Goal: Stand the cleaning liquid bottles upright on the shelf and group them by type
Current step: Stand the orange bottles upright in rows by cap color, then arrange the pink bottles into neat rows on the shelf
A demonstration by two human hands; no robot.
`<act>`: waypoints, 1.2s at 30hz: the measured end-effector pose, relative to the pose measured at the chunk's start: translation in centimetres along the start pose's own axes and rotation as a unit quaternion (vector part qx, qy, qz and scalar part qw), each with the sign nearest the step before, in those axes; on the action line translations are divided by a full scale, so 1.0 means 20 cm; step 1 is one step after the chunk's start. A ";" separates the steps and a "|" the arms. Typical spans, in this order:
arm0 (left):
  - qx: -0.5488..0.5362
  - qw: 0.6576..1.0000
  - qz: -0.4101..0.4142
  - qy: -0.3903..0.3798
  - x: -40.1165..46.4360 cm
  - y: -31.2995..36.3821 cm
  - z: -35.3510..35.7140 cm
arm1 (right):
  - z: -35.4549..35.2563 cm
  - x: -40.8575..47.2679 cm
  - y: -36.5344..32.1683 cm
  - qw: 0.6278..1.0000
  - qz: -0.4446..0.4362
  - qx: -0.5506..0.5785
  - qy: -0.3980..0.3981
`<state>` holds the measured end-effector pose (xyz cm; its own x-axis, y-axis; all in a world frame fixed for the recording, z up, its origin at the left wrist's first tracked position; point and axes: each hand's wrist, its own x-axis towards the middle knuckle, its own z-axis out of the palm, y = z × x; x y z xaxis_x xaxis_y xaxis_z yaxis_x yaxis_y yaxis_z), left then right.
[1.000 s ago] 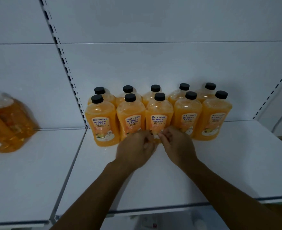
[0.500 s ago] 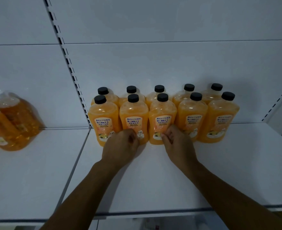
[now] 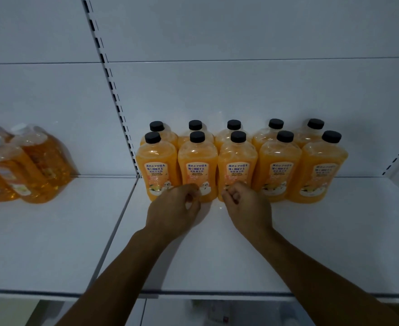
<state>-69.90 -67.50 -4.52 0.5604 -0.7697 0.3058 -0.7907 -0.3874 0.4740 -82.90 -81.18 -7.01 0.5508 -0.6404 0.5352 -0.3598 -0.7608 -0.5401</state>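
Ten clear plastic bottles of orange liquid [image 3: 197,168] upright, black caps up, on white shelf [image 3: 334,243], your left hand [image 3: 173,210] and right hand [image 3: 247,208] fingers curled, gripping nothing visible.

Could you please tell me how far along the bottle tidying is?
Done: ten black-capped orange bottles stand upright in two rows on the white shelf. In hand: the left hand and right hand curl at the front row's base. Left: the white-capped orange bottles lean on the neighbouring shelf.
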 end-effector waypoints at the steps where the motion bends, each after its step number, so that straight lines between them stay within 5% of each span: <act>1: 0.003 1.000 -0.006 0.000 -0.01 -0.01 -0.01 | 0.00 -0.02 -0.02 1.000 -0.019 0.003 -0.011; 11: 0.121 0.987 -0.100 0.036 -0.31 -0.30 -0.23 | 0.09 0.02 -0.57 0.961 -0.186 0.133 -0.153; 17: 0.161 0.966 -0.188 0.069 -0.61 -0.56 -0.52 | 0.28 0.07 -1.06 0.928 -0.250 0.100 -0.259; 36: 0.187 0.923 -0.302 0.145 -1.47 -1.84 -1.67 | 1.23 -0.29 -2.90 0.866 -0.338 0.149 -0.337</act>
<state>-49.13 -13.60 -3.34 0.9267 -0.2087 0.3126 -0.3115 -0.8918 0.3280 -46.80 -30.79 5.17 0.9103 0.2234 0.3485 0.3712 -0.8131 -0.4485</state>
